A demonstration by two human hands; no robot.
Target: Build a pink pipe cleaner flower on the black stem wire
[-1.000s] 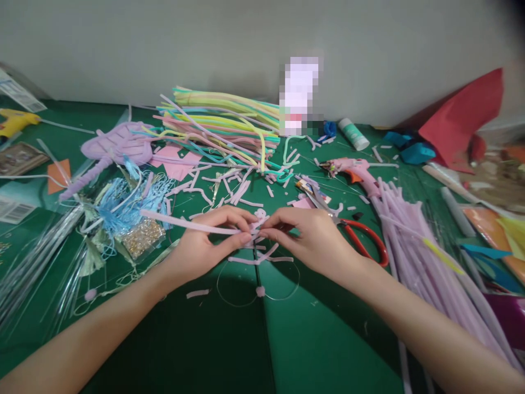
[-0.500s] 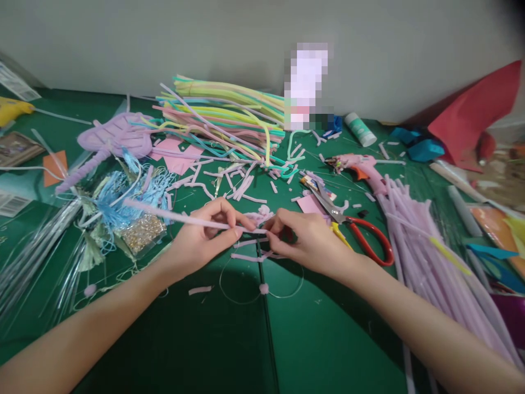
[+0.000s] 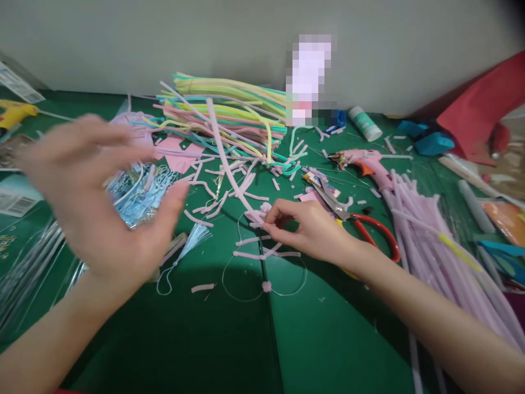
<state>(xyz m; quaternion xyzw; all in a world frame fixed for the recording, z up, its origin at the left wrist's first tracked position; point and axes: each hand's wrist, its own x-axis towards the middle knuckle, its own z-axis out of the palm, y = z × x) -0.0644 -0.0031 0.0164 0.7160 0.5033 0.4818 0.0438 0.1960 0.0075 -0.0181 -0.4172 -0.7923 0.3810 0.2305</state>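
My right hand (image 3: 311,227) pinches the lower end of a lavender pipe cleaner (image 3: 223,156), which slants up and left from the fingertips. Just behind those fingertips lies a small coiled lavender piece (image 3: 259,214), partly covered. My left hand (image 3: 106,202) is raised at the left, smeared by motion, its thumb and fingers spread with nothing between them. Below it, a light blue tassel (image 3: 198,236) rests on the green table. Nearer me, short lavender pieces (image 3: 248,255) lie above a thin wire loop with a lavender pom-pom (image 3: 267,286) on it.
Red-handled scissors (image 3: 375,232) and a pink glue gun (image 3: 371,167) lie to the right, beside a bundle of lavender pipe cleaners (image 3: 443,262). Multicoloured pipe cleaners (image 3: 229,112) pile at the back. Blue tassels (image 3: 141,191) and a yellow glue gun (image 3: 14,115) are at the left.
My left hand has let go of the pipe cleaner and swung up and left, opening. The pipe cleaner now tilts steeply upward, held by the right hand alone.
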